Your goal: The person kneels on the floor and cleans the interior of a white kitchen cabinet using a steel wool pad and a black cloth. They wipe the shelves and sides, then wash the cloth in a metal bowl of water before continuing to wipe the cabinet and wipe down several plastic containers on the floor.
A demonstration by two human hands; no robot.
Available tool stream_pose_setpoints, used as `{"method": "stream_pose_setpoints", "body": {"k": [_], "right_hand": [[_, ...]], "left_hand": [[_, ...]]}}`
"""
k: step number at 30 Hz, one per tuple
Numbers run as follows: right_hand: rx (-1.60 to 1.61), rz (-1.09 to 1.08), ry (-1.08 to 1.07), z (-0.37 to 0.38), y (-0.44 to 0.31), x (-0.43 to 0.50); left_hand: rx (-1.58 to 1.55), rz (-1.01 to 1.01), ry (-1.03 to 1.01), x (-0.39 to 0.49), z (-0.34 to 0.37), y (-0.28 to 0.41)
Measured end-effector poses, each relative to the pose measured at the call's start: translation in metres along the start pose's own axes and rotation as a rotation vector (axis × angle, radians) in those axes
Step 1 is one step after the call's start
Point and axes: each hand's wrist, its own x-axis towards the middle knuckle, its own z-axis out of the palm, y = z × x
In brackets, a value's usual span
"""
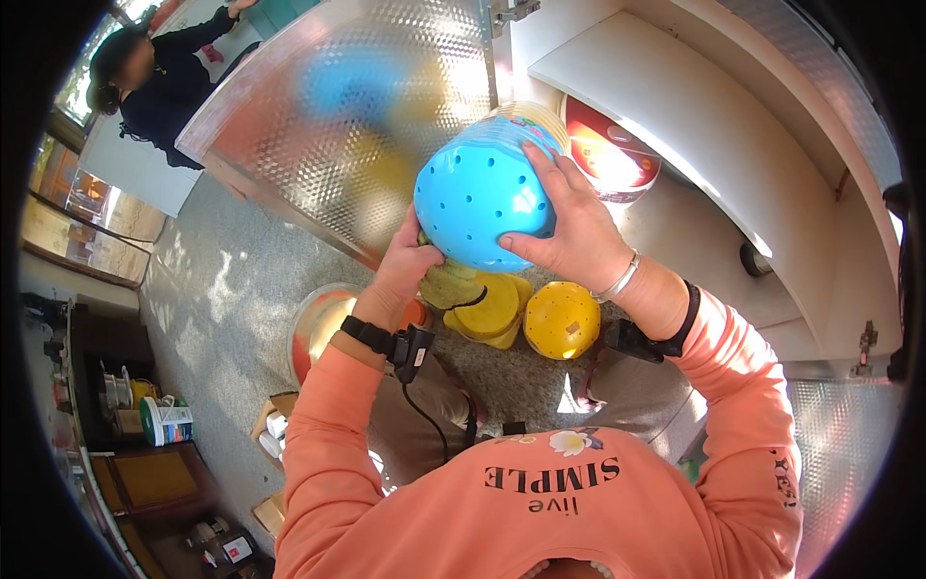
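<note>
A blue plastic tub (477, 199) with small holes in its base is tilted bottom towards me between my hands, in front of the cabinet. Its far end shows ribbed, paler rims. My right hand (571, 217) grips its right side, thumb on the base and fingers along the wall. At the lower left, my left hand (405, 260) pinches a green cloth (450, 284) against the tub, and the cloth hangs below it. Beneath on the floor stand a yellow plastic container (492, 307) and a yellow tub with holes (562, 320).
An open cabinet door (347, 145) with a textured metallic panel stands at the left. A white shelf (673, 108) and a red round container (608, 152) are inside the cabinet. A round basin (322, 318) lies by my left forearm. Another person (173, 79) is at the upper left.
</note>
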Motion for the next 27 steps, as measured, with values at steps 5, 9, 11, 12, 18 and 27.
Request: {"method": "stream_pose_setpoints", "body": {"k": [5,9,11,12,18,27], "right_hand": [[-0.089,0.033,0.103,-0.046,-0.023,-0.029],[-0.109,0.059,0.203,-0.087,-0.017,-0.049],[-0.090,0.128,0.230,-0.107,-0.008,-0.057],[-0.054,0.185,0.238,-0.116,-0.003,-0.061],[0.182,0.264,0.279,-0.172,0.034,-0.069],[0.454,0.487,0.233,-0.220,0.078,-0.064]], "left_hand": [[0.059,0.115,-0.121,-0.009,0.032,0.020],[0.106,0.151,-0.235,0.005,0.075,0.033],[0.163,0.151,-0.288,0.016,0.098,0.042],[0.193,0.149,-0.314,0.021,0.110,0.046],[0.248,0.034,-0.481,0.053,0.176,0.068],[0.399,-0.029,-0.575,0.107,0.237,0.097]]}}
